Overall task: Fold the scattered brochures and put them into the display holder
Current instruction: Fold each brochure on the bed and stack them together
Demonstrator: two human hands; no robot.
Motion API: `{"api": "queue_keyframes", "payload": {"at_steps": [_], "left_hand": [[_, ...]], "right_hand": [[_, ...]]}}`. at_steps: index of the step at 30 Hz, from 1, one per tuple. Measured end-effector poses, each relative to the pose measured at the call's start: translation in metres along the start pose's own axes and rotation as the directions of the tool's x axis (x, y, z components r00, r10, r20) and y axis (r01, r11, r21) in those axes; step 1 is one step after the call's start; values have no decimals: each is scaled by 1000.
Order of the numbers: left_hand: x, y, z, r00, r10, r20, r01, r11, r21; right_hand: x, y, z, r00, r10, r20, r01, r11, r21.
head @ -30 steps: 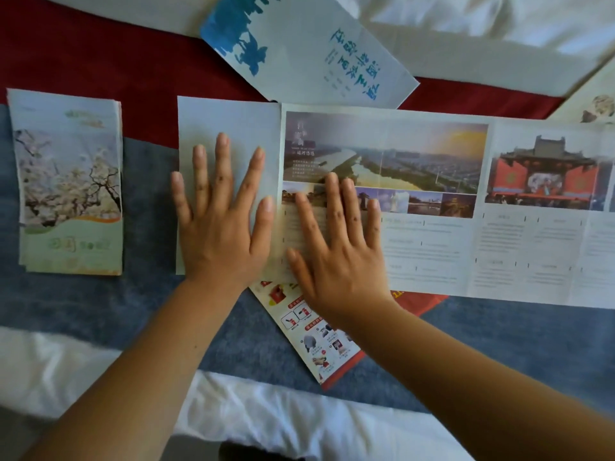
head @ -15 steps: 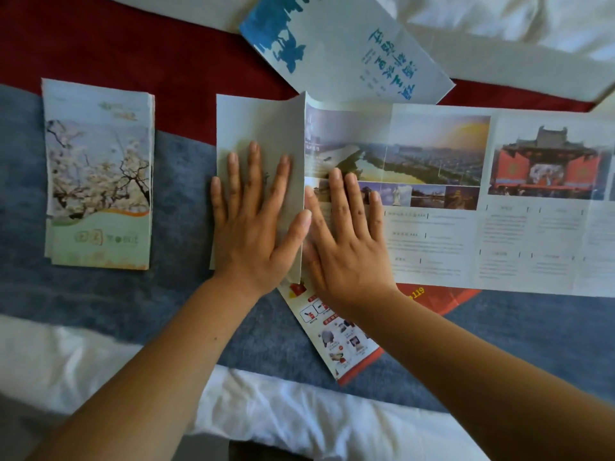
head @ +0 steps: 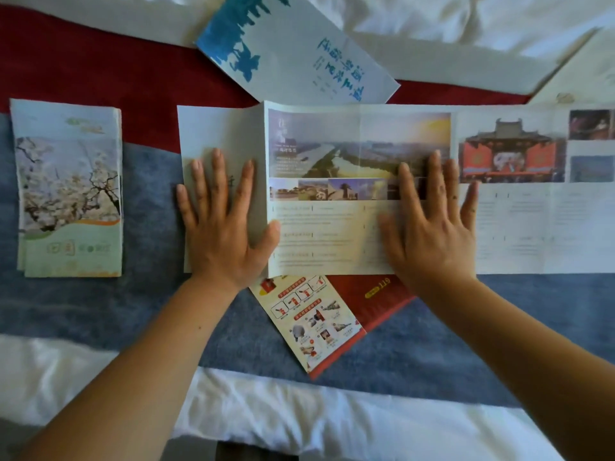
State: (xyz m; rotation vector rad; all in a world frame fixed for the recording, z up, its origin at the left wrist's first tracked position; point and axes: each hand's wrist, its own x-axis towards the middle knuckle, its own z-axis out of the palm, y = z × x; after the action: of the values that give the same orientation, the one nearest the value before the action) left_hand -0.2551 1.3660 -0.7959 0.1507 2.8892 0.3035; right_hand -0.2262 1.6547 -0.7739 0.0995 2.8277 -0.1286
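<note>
Two flat hands: right of the folded blossom brochure [head: 70, 188], the left hand [head: 219, 227] lies spread on the turned-over blank panel of the long brochure [head: 332, 227] on the bed [head: 100, 311], the right hand [head: 429, 227] spread further along — neither has a grip on anything. To fold well, I judge, pin the crease with the left palm and match edges before pressing the next panel over. The sheet's right end runs off frame, the right hand is blurred, and no display holder shows
</note>
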Motion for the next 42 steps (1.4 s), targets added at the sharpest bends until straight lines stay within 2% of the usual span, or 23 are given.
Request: {"api": "queue_keyframes", "payload": {"at_steps": [5,14,18,23,33,42], "left_hand": [[-1,6,-2,1000,11,-4,-11,999,-44],[-2,73,-11,997,54,-63,-70,959,-275],[-1,111,-9,997,52,-52,-67,940,-335],[-2,142,-1,999,0,-48,-14,952,-306],[6,180,11,998,-4,-69,-11,978,-210],[4,221,17,993,50,-106,-66,986,-152]], "right_hand": [[-1,32,5,1000,-24,-8,24,999,34],[-1,3,14,998,-25,-51,30,994,103],[-6,6,12,996,-83,-40,88,989,120],[-11,46,5,989,-146,-37,149,984,96],[-21,150,-13,999,-40,-23,42,996,75],[-24,166,-1,994,-101,-30,103,990,99]]}}
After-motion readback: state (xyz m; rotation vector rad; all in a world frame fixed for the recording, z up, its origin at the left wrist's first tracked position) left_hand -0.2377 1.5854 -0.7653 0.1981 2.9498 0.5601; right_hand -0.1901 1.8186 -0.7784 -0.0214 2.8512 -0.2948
